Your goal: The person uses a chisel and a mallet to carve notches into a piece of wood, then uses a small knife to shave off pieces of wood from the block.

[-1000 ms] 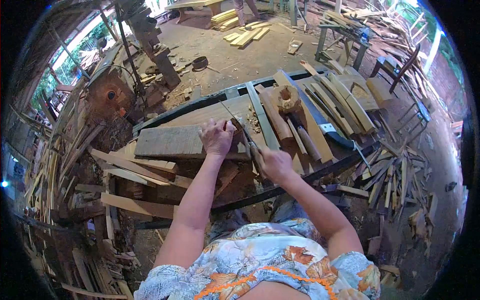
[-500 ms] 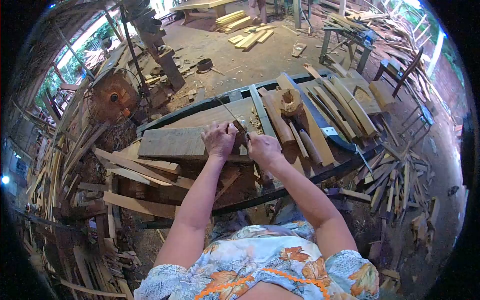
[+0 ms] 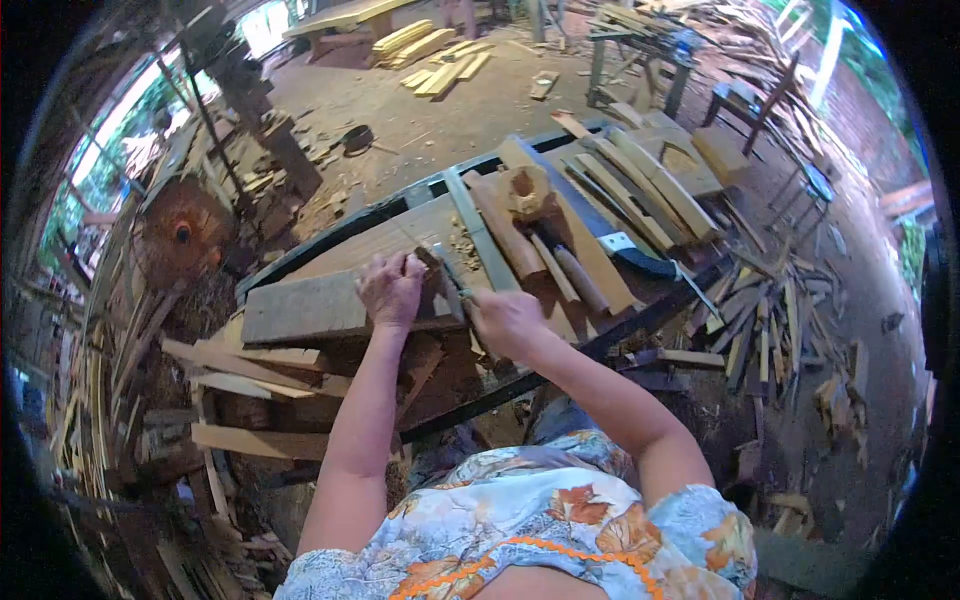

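**Small workpiece pinned on the plank, most of it under the hand**

The left hand (image 3: 392,290) lay on the grey plank (image 3: 300,310) at the near left corner of the worktop (image 3: 375,238). Its fingers were clenched around a small wooden piece (image 3: 428,258), and only a dark end of that piece showed past the knuckles. The right hand (image 3: 505,318) was just beside it, at the near edge, with its fingers closed on the handle of a narrow blade (image 3: 452,278). The blade pointed up toward the wooden piece.

I judge the piece to be light, stiff and dry. It would probably slip or turn easily under the blade, so it needs a firm grip close to the cut, with the plank as support below. The blade looked thin and would probably bend a little, so the handle is the safe place to hold it.

Much was hard to see. The shape and length of the piece were hidden by the left hand, and the handle was covered by the right palm. I could not tell whether the blade edge touched the wood. Further right on the worktop were a hollowed wooden block (image 3: 527,190) and a machete (image 3: 635,255), well apart from both hands.
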A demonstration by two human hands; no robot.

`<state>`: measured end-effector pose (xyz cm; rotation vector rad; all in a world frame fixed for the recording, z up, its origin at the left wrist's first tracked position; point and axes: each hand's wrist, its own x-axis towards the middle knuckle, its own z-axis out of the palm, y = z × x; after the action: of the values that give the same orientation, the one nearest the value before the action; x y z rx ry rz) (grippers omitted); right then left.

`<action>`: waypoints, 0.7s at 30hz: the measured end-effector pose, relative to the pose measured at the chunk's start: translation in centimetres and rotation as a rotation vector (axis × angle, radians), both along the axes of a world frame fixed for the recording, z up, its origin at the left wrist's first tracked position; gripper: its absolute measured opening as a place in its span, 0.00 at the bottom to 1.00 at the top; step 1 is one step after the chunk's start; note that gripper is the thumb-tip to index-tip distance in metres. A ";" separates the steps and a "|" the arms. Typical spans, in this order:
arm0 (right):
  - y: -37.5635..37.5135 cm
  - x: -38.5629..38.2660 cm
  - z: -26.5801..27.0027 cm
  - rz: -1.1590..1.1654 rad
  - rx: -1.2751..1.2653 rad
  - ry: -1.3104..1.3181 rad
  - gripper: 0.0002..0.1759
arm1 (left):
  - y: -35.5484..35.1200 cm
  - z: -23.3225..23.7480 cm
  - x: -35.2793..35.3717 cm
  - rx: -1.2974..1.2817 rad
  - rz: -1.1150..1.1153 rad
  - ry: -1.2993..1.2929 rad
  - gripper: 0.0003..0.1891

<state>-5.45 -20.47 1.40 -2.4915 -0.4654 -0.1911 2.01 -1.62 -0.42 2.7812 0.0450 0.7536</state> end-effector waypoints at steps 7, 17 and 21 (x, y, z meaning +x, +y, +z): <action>1.9 2.6 -2.6 -0.064 0.056 -0.084 0.07 | 0.2 -0.4 0.2 0.051 0.008 -0.015 0.17; -2.0 -3.8 -2.0 -0.080 -0.048 0.060 0.09 | 0.2 -0.4 0.3 0.053 -0.003 0.005 0.16; 2.3 3.9 -1.4 -0.024 -0.035 0.056 0.08 | 0.5 -0.6 0.4 0.042 0.000 0.018 0.16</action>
<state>-1.54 -18.21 -0.05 -2.5305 -0.4197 -0.1232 2.36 -1.10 -1.02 2.8275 0.0334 0.7379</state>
